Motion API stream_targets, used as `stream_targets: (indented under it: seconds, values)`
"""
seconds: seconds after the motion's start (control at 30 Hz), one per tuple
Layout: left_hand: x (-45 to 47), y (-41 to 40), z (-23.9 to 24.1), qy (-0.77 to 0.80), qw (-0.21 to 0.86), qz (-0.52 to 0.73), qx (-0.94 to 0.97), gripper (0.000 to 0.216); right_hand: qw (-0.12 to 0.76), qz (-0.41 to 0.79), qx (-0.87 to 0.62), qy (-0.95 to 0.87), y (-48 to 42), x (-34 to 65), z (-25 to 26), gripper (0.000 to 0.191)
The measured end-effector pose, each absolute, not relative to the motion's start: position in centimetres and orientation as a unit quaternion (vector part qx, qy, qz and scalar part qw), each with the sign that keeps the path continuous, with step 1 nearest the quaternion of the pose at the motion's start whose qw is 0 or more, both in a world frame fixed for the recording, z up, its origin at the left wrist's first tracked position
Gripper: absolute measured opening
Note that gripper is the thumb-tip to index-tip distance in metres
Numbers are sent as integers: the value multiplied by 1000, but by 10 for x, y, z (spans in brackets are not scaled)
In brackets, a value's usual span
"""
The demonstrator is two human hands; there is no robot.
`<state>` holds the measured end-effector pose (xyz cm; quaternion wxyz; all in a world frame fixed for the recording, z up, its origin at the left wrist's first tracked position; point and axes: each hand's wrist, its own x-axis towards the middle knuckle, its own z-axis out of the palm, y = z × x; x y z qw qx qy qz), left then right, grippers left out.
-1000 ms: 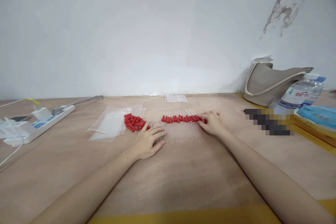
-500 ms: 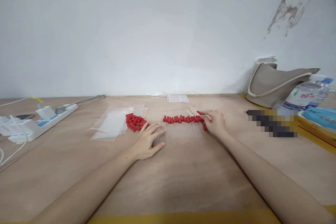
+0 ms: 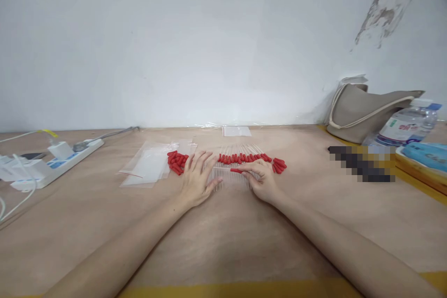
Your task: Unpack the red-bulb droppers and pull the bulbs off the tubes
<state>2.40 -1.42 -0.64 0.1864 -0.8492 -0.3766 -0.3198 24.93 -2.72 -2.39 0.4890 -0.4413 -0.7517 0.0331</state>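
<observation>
Between thumb and fingers my right hand (image 3: pixel 263 181) pinches a red rubber bulb (image 3: pixel 236 171), held level above the near ends of the clear thin tubes (image 3: pixel 226 181). My left hand (image 3: pixel 198 179) rests at the left end of the tubes with its fingers spread, holding nothing. Beyond my hands a row of red bulbs (image 3: pixel 240 158) runs across the tubes, which fan out toward the wall. Left of my left hand lies a pile of loose red bulbs (image 3: pixel 176 163), partly hidden by the fingers. A smaller group of red bulbs (image 3: pixel 279 165) sits past my right hand.
Clear plastic bags (image 3: pixel 143 167) lie at the left, with a white power strip (image 3: pixel 73 163) farther out. A small white bag (image 3: pixel 236 131) is near the wall. At the right are a grey bag (image 3: pixel 366 111), a water bottle (image 3: pixel 401 125) and a blue packet (image 3: pixel 428 156).
My right hand has moved left and nearer from the row's right end, carrying a red bulb. The group at the right is now uncovered. My left hand has shifted slightly, fingers farther forward.
</observation>
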Motion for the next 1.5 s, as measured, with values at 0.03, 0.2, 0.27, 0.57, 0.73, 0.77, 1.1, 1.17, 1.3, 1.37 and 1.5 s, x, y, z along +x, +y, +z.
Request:
stream_targets:
  seconds: [0.03, 0.2, 0.27, 0.57, 0.73, 0.77, 1.1, 1.17, 1.3, 1.37, 1.5]
  values:
    - [25, -15, -6, -367, 201, -321, -850, 44, 485, 41, -429, -761, -29, 248, -24, 16]
    - [28, -19, -4, -324, 234, -304, -865, 21, 466, 31, -406, -786, -37, 244, -19, 17]
    - [29, -21, -3, -320, 242, -298, -866, 20, 442, -3, -411, -797, -42, 241, -15, 19]
    - [34, -29, -7, -297, 234, -290, -879, 19, 392, -162, -397, -814, -47, 225, -14, 15]
    - [33, -31, -10, -301, 230, -290, -879, 16, 381, -184, -378, -823, -51, 227, -13, 14]
    - [32, -30, -11, -302, 227, -292, -879, 16, 380, -191, -378, -822, -52, 227, -12, 14]
    - [33, -33, -10, -330, 175, -302, -877, 18, 375, -255, -360, -815, -52, 230, -15, 16]
    - [33, -35, -9, -333, 161, -301, -879, 20, 372, -260, -357, -816, -52, 232, -16, 17]
    - [33, -36, -7, -336, 148, -300, -881, 23, 380, -280, -331, -817, -52, 237, -15, 20]
    - [33, -36, -6, -339, 136, -300, -881, 24, 388, -310, -310, -810, -52, 239, -14, 23]
    - [34, -37, -7, -338, 104, -298, -887, 30, 400, -365, -275, -794, -52, 242, -13, 27]
